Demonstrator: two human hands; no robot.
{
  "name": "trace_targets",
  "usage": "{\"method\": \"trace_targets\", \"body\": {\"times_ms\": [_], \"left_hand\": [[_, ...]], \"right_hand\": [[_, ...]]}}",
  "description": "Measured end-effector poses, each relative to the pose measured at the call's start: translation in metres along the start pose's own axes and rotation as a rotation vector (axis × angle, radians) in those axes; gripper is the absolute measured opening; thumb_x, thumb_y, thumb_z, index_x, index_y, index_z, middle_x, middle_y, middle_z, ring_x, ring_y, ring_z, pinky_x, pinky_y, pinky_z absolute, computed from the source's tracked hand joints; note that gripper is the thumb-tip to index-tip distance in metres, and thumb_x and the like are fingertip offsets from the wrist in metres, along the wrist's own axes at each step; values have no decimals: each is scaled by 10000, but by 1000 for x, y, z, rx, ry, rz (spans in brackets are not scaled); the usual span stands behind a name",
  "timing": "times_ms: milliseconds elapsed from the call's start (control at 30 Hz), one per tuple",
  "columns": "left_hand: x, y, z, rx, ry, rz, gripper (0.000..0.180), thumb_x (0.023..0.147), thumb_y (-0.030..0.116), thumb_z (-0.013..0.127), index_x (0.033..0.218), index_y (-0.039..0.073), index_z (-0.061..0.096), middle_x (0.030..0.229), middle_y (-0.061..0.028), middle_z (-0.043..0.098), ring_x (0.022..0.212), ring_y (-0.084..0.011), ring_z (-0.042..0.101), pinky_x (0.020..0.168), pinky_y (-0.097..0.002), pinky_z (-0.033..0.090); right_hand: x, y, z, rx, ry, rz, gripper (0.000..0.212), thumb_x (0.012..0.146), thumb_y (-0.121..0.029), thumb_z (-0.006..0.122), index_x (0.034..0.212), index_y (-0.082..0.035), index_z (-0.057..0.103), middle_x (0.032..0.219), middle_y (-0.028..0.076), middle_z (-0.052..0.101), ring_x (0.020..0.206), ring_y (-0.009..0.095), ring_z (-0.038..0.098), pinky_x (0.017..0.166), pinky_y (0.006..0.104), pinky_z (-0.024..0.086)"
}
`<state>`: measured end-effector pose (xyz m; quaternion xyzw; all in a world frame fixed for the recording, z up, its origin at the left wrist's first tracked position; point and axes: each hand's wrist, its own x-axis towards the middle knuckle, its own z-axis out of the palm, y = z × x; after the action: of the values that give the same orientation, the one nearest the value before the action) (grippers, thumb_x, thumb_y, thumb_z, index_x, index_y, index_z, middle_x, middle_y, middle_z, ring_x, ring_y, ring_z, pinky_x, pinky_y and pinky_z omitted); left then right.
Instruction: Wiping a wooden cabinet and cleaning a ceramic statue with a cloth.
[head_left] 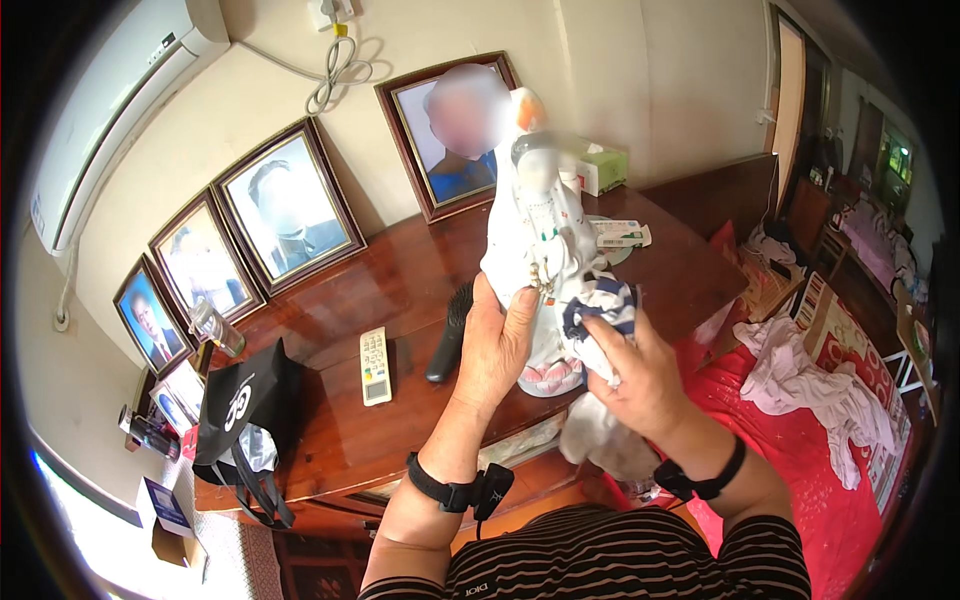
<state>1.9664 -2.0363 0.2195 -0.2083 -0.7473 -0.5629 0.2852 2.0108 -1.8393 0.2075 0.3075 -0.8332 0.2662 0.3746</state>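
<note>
A tall white porcelain figurine (540,220) in a robe, with a pink lotus-like base, stands near the front edge of a reddish-brown wooden cabinet top (420,290). My left hand (495,335) grips its left side, thumb across the front. A crumpled navy-and-white striped cloth (603,305) is bunched in my right hand (635,375), pressed against the figurine's lower right side. Left of my left wrist lie a black hairbrush (452,335) and a white remote control (375,366). Both my wrists wear black bands.
Framed portraits (290,200) lean along the wall. A black bag (250,410) and a glass jar (215,328) stand at the left. Behind the figurine are a green tissue box (602,170) and a small carton (622,234). A red-covered bed (740,440) with rumpled pale clothing (815,385) lies at the right.
</note>
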Motion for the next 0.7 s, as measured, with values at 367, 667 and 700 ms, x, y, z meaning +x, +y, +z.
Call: {"method": "trace_targets", "body": {"times_ms": [367,667,700], "left_hand": [[2,10,-5,33,-30,-222,666,761,204,829,1242,-36,437,1108,-202,644,1054,-267,638,904,-360,504],[-1,11,-7,86,-52,-230,682,790,209,820,1291,-23,420,1164,-165,634,1101,-224,603,955,-347,471],[0,11,-7,68,-63,-244,679,794,207,815,1295,-21,418,1176,-170,631,1112,-228,601,959,-348,469]], "right_hand": [[-14,23,-19,164,-144,62,453,634,-28,660,1086,-52,645,926,181,602,790,371,641,674,411,540],[152,-29,-80,-55,309,-454,397,704,-3,630,1095,-44,684,1114,158,605,914,336,598,801,384,494],[164,-37,-71,-203,272,-582,322,721,-55,633,1035,-50,701,1070,138,603,900,306,587,778,368,483]]}}
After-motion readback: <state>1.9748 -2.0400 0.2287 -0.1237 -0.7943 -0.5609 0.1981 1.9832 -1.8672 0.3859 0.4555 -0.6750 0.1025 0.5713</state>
